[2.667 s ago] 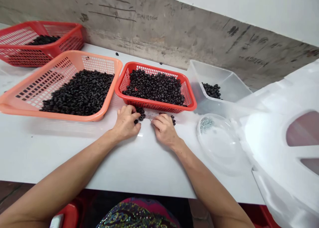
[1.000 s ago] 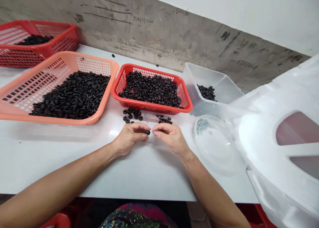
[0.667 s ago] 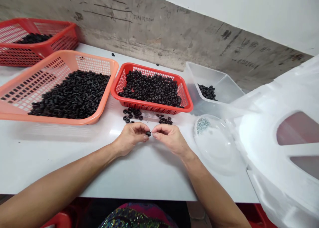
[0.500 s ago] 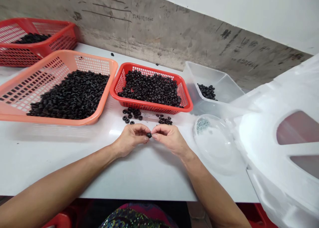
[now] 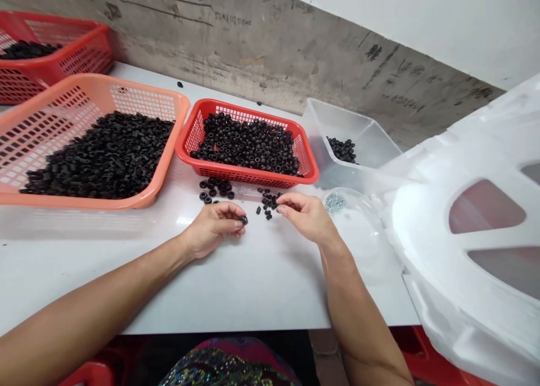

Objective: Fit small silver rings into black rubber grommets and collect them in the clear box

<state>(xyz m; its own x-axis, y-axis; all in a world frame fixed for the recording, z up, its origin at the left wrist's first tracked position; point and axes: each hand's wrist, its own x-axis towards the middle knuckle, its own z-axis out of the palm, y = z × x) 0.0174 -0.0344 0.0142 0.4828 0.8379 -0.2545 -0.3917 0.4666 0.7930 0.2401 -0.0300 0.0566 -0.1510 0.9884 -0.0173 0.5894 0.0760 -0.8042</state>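
On a white table (image 5: 257, 284), the left hand (image 5: 213, 228) pinches a small black ring (image 5: 243, 220) between thumb and fingertips. The right hand (image 5: 304, 211), fingers loosely curled and holding nothing visible, sits just beside a loose scatter of black rings (image 5: 266, 203). A second scatter (image 5: 215, 189) lies nearer the left hand. Both lie just in front of a red plastic basket (image 5: 253, 178) heaped with more rings.

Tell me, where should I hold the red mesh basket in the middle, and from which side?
Take the red mesh basket by its front rim, from above, fingers under the lip: the rim juts past the sloped wall and faces you.
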